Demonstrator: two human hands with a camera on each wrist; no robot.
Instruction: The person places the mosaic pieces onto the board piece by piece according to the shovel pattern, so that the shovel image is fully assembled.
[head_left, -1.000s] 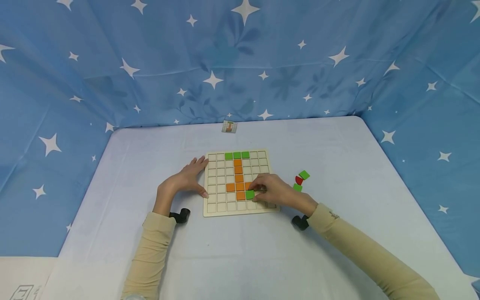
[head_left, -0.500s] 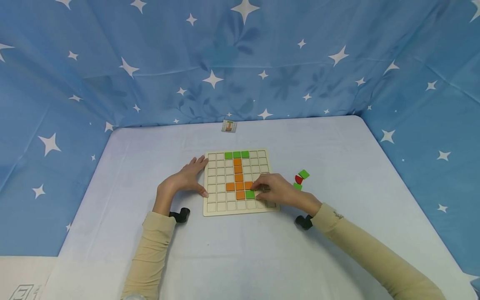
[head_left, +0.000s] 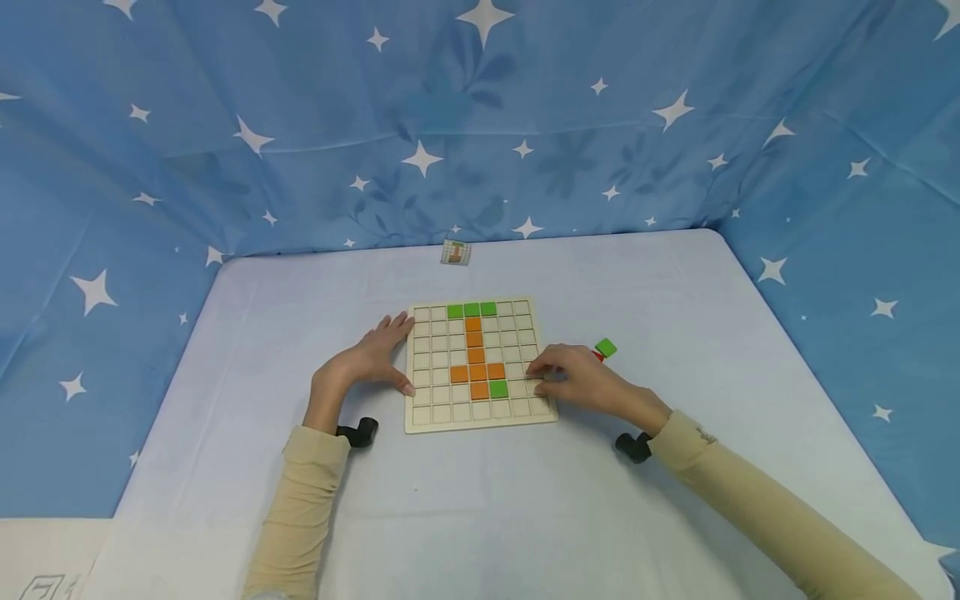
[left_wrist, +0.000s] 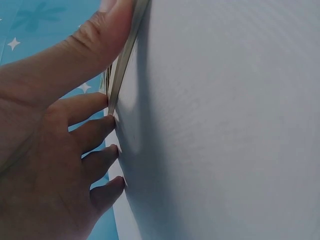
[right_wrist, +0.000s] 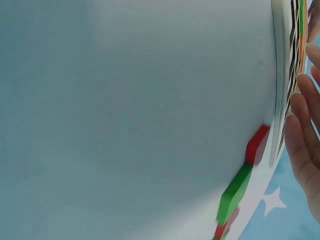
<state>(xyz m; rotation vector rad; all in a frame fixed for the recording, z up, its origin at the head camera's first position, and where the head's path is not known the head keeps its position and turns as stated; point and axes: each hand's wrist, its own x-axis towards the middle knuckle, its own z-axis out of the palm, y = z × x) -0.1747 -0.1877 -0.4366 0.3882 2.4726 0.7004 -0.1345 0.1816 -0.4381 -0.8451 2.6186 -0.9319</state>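
Note:
A pale wooden grid board (head_left: 441, 415) lies on the white table. Along its far row sit 3 green tiles (head_left: 472, 310); below them orange tiles (head_left: 476, 356) form a column with a short crossbar. One more green tile (head_left: 498, 389) lies right of the lowest orange one. With fingers spread, my left hand (head_left: 372, 358) rests against the board's left edge, thumb and fingertips at the rim. My right hand (head_left: 583, 377) is over the board's right edge, fingers loosely bent and apart, nothing between them.
To the right of the board lie loose pieces: a green tile (head_left: 606, 347) and a red piece (head_left: 597, 355), partly hidden by my right hand. A small pattern card (head_left: 455, 252) lies near the table's back edge. Blue star-printed cloth (head_left: 420, 100) surrounds the table.
My right hand has drawn back to the right, away from the near green tile, which stays in its square. It now covers some loose pieces. My left hand keeps its place.

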